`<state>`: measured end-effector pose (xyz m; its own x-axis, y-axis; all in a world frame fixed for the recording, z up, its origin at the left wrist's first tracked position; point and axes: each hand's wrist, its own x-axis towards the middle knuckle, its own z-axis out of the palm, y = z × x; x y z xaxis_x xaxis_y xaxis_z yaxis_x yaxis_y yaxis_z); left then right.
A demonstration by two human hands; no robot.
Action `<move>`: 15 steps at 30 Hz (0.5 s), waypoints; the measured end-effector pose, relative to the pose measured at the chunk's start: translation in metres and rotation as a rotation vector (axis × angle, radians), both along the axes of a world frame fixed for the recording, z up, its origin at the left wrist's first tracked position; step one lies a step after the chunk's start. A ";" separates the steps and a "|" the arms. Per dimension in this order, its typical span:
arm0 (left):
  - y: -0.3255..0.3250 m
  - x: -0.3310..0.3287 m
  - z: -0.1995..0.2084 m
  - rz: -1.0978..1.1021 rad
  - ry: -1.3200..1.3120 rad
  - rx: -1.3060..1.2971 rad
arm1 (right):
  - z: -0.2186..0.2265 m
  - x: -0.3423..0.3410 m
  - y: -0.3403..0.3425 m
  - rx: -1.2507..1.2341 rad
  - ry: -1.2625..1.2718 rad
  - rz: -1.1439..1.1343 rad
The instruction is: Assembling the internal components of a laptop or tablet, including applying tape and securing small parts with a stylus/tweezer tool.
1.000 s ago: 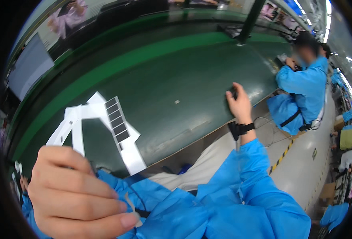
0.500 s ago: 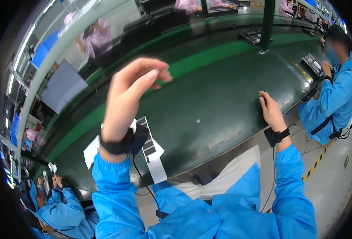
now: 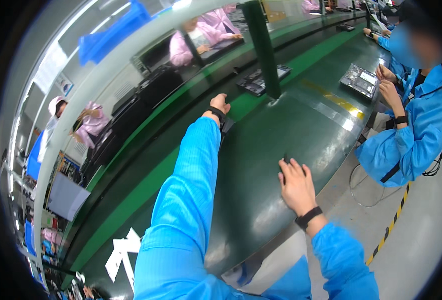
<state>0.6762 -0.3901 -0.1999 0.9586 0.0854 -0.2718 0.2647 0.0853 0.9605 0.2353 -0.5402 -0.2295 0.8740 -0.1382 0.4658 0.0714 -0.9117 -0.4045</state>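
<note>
My left arm stretches far across the green bench, and my left hand (image 3: 220,103) is beside the far strip. It is nearest to a flat dark device (image 3: 253,84) with its inner parts exposed, but apart from it. The fingers are mostly turned away, so I cannot see what is in them, if anything. Close to the bench's front edge, my right hand (image 3: 298,186) is low over the top with its fingers apart. A small dark thing (image 3: 285,157) shows at its fingertips, too small to name. Both wrists wear black bands.
A dark green post (image 3: 261,50) rises from the bench beyond my hands. At right, a co-worker in blue (image 3: 411,130) works at an opened device (image 3: 359,80). White paper pieces (image 3: 123,250) lie at lower left. People in pink (image 3: 193,42) sit across the bench.
My left hand has swung from above the near left bench out to the far side, its arm now extended. The view has turned right. My right hand stays near the front edge, its fingers more spread.
</note>
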 end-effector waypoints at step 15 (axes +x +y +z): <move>-0.058 0.220 -0.056 -0.258 -0.131 0.681 | 0.017 0.004 -0.008 -0.008 0.072 0.028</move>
